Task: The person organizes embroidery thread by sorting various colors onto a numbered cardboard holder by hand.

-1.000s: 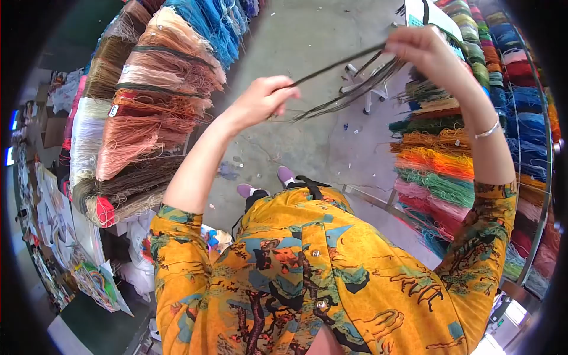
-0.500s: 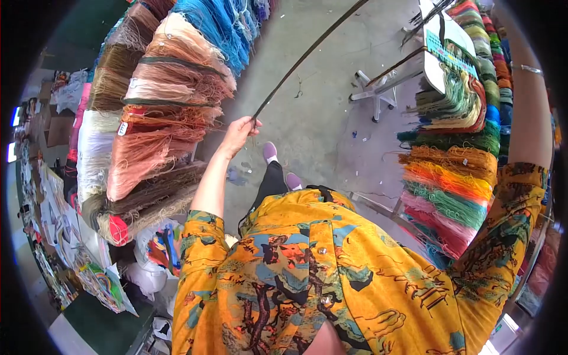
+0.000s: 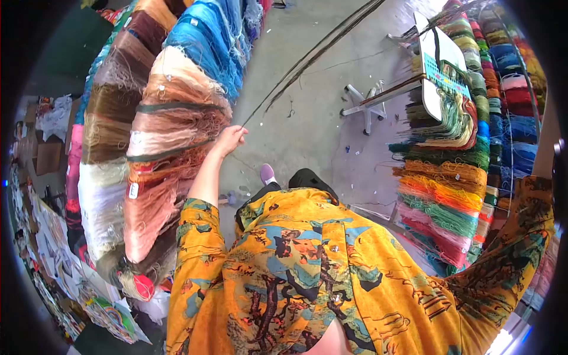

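Dark strands (image 3: 315,57) slant forward-right from left hand (image 3: 229,140)

A scrap-flecked gray floor (image 3: 319,112) stretches ahead of me, a white star-shaped wheeled base (image 3: 369,110) standing on it toward my right; on my left are a brown box (image 3: 48,157) and colorful drawings (image 3: 120,318), and bright light (image 3: 503,341) glares low on my right.

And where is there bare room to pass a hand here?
Mostly bare floor lies between the left hand and the wheeled base; the dark strands cross above its far part. The left yarn hanks and right yarn hanks are packed tight.
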